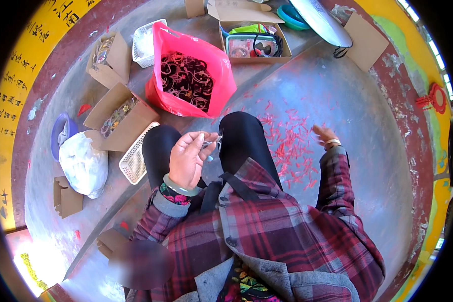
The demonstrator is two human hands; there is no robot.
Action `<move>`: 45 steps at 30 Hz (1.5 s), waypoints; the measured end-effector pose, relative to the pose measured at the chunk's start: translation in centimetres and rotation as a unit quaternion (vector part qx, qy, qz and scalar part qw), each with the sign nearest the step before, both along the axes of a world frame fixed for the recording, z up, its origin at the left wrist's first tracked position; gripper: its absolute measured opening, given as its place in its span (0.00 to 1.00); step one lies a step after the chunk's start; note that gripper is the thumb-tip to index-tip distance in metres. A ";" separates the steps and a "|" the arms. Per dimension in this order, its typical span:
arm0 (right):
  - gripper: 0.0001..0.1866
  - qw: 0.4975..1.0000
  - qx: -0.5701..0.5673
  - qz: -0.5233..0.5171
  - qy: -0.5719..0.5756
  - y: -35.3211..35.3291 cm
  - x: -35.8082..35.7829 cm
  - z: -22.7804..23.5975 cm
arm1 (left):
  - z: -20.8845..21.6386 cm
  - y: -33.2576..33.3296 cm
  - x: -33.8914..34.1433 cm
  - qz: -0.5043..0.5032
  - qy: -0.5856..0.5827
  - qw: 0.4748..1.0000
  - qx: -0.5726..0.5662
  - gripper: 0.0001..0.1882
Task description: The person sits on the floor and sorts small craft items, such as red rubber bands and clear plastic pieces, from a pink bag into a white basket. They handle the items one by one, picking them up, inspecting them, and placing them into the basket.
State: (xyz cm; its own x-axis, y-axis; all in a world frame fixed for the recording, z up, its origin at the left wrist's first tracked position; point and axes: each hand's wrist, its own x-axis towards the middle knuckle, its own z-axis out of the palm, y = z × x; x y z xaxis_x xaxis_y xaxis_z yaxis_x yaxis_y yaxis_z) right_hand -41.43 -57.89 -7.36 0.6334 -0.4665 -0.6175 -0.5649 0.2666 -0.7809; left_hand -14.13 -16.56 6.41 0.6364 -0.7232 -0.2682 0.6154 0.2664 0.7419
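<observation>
Small pale loops [214,144] — at the fingertips of the left hand [184,158], before the knees | left grip: pinched narrow on the loops | right grip: right hand [325,135] loosely spread, beside red slivers [288,147] scattered on floor [370,146] | beyond — pink bag [225,83] holding many rings [189,80]; cream basket [129,170] by left knee

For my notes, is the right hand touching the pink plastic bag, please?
Apart: the head view shows floor between the right hand and the pink plastic bag.
</observation>
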 end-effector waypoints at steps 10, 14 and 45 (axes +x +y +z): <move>0.23 0.994 -0.081 -0.060 -0.052 4.8 4.8 5.5 | 0.0 0.7 -0.2 0.004 0.010 1.000 -0.014 0.08; 0.15 0.984 -0.155 -0.022 -0.088 12.0 10.5 10.4 | -0.1 0.7 -0.3 0.014 0.026 0.999 -0.041 0.08; 0.06 0.950 -0.098 0.134 -0.266 26.2 18.4 16.2 | -0.2 0.7 -1.3 -0.014 -0.053 0.998 0.042 0.07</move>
